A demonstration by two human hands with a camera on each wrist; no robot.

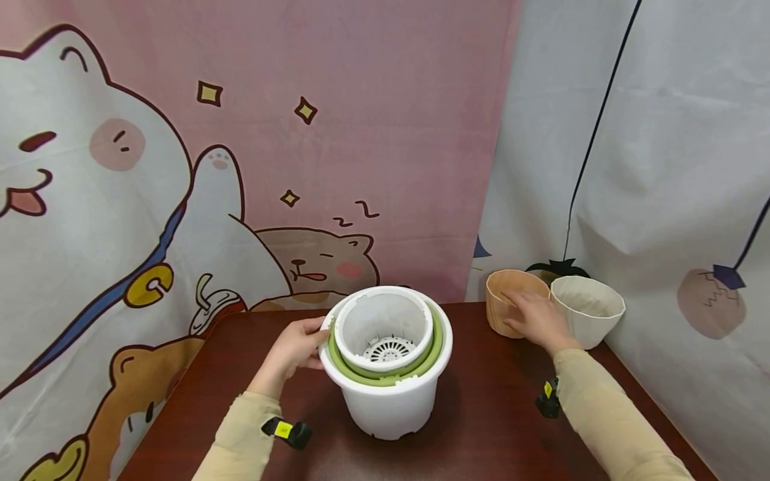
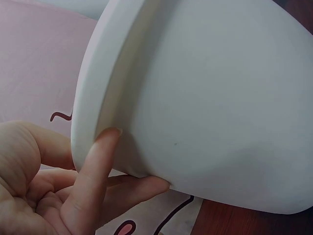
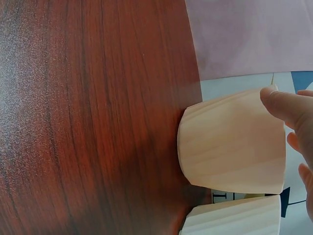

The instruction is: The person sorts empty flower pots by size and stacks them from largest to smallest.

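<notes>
Your left hand (image 1: 297,347) grips the big pot (image 1: 391,407) in front of you by its rim; the green pot (image 1: 438,334) and small pot (image 1: 385,317) nest inside, so avoid tipping it. Your right hand (image 1: 537,317), fingers loosely spread, is at the rim of the tan pot (image 1: 498,314); contact is unclear. Pinch its thin wall gently, clear of the cream pot (image 1: 592,327) just beside it.
</notes>
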